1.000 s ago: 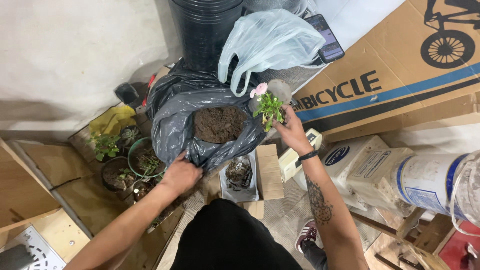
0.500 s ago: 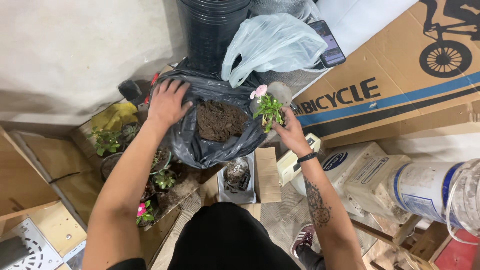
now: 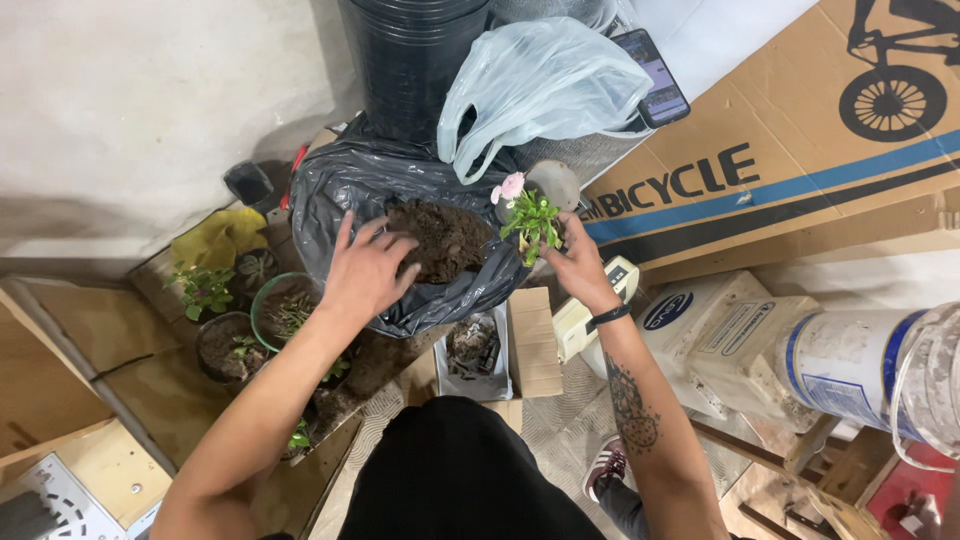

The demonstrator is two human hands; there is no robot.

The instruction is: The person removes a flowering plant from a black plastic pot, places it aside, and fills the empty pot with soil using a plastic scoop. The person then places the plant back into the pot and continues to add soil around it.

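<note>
The left hand (image 3: 368,268) lies flat with its grip wide open, fingers spread over the near rim of the black plastic bag (image 3: 330,195), fingertips at the edge of the heap of dark soil (image 3: 445,238) inside; it closes on nothing. The right hand (image 3: 578,268) has its grip closed around the base of one small seedling (image 3: 530,218), held upright at the bag's right edge, just beside the soil (a single pink flower tops its green leaves). A black band circles that wrist.

The bag sits on the floor, its mouth open upward, with a stack of black pots (image 3: 412,55) behind it at the top edge of the view. One pale translucent plastic bag (image 3: 535,85) hangs over the far right side, and one phone (image 3: 652,78) leans just beside it against a large cardboard box (image 3: 800,150). To the bag's left, near the lower left corner of the scene, stand three pots with small green plants (image 3: 285,312). In front of the bag lies one small tray holding soil (image 3: 472,350), beside a cardboard piece. One white bucket (image 3: 850,365) lies at the right edge.
</note>
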